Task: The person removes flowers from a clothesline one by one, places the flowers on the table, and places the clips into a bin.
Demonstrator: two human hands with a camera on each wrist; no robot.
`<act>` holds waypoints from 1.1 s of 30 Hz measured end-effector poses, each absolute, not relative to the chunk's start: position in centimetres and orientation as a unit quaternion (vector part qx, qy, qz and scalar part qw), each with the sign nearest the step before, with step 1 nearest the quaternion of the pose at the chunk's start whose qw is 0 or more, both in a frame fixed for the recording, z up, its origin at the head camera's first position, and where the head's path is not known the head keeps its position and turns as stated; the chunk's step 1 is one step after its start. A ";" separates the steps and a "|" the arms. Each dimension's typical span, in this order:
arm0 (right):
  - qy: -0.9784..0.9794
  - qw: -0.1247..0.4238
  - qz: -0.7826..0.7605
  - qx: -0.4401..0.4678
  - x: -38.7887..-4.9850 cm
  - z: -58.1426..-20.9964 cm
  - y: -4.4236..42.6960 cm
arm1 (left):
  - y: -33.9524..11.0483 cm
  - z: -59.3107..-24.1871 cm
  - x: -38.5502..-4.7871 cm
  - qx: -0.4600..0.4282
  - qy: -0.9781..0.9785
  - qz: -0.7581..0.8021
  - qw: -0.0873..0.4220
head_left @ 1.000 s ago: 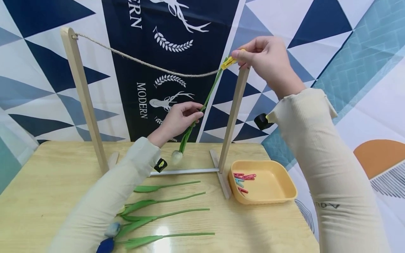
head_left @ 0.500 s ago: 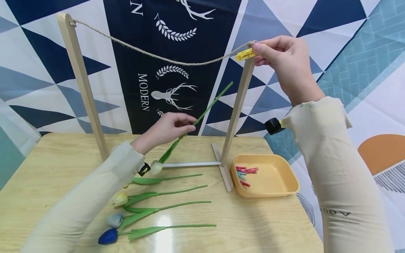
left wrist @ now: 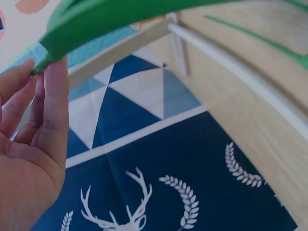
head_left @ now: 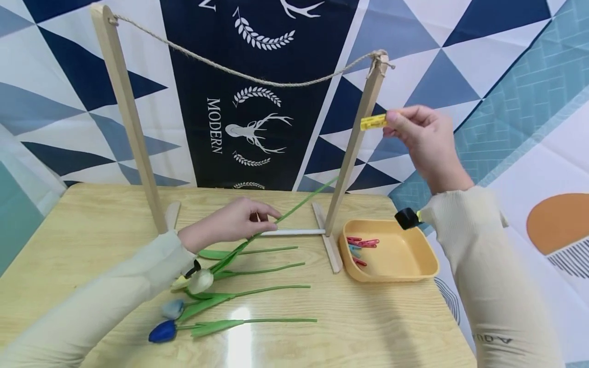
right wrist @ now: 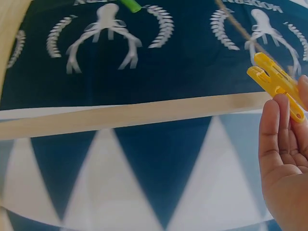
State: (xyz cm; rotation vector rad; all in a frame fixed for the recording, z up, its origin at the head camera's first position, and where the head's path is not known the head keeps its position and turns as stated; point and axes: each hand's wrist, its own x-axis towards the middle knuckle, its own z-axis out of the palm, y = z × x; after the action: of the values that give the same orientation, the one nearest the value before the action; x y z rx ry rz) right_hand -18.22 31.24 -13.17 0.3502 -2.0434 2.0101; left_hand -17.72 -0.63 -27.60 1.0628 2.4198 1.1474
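Note:
My left hand (head_left: 232,221) pinches the green stem of a white tulip (head_left: 201,281), its head hanging down and left above the table's other flowers. In the left wrist view its broad green leaf (left wrist: 110,24) passes over the fingertips. My right hand (head_left: 425,140) holds a yellow clothespin (head_left: 374,121) between thumb and fingers, in front of the frame's right post. The right wrist view shows the clothespin (right wrist: 274,77) apart from the rope. A sagging rope (head_left: 257,79) runs between the two wooden posts with nothing hanging from it.
A yellow basin (head_left: 395,276) with several red and blue clothespins (head_left: 356,244) stands right of the wooden frame (head_left: 131,117). On the table (head_left: 368,317) lie a dark blue tulip (head_left: 162,331), a light blue tulip (head_left: 173,308) and a yellow tulip (head_left: 180,284). A white bar (head_left: 299,232) joins the posts' feet.
The clothespin and the tulip stem have come away from the rope. My left hand has lowered the white tulip towards the table; my right hand has moved right and down with the clothespin.

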 end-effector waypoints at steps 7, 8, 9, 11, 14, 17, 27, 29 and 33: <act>-0.716 0.080 0.690 0.076 -17.7 -18.3 33.2 | -0.6 -29.6 -16.2 0.392 0.822 0.377 0.169; -0.719 0.072 0.688 0.066 -17.6 -19.1 33.5 | -0.6 -29.9 -15.9 0.395 0.821 0.374 0.175; -0.721 0.061 0.688 0.059 -17.5 -19.9 33.8 | -0.6 -30.2 -15.6 0.396 0.820 0.372 0.182; -0.732 0.042 0.679 0.034 -17.2 -21.4 34.5 | -0.6 -30.8 -15.0 0.402 0.817 0.365 0.195; -0.723 0.003 0.691 0.018 -16.9 -24.1 35.8 | -0.6 -31.7 -14.1 0.415 0.812 0.352 0.211; -0.702 -0.031 0.712 0.004 -16.5 -27.0 37.2 | -0.5 -32.4 -13.2 0.426 0.808 0.338 0.226; -0.743 -0.113 0.657 -0.055 -14.6 -34.8 41.3 | 0.2 -34.6 -10.3 0.452 0.798 0.294 0.268; -0.740 -0.126 0.657 -0.069 -14.4 -35.6 41.6 | 0.4 -35.1 -9.8 0.455 0.797 0.286 0.276; -0.732 -0.148 0.655 -0.110 -14.3 -36.8 41.8 | 0.7 -36.0 -8.8 0.468 0.792 0.269 0.286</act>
State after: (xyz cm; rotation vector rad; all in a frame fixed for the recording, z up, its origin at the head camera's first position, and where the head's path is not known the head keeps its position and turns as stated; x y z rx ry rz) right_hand -14.30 41.80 -36.81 -0.3840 -2.5470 2.2790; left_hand -8.85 0.67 -35.96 1.2509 2.1164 0.7186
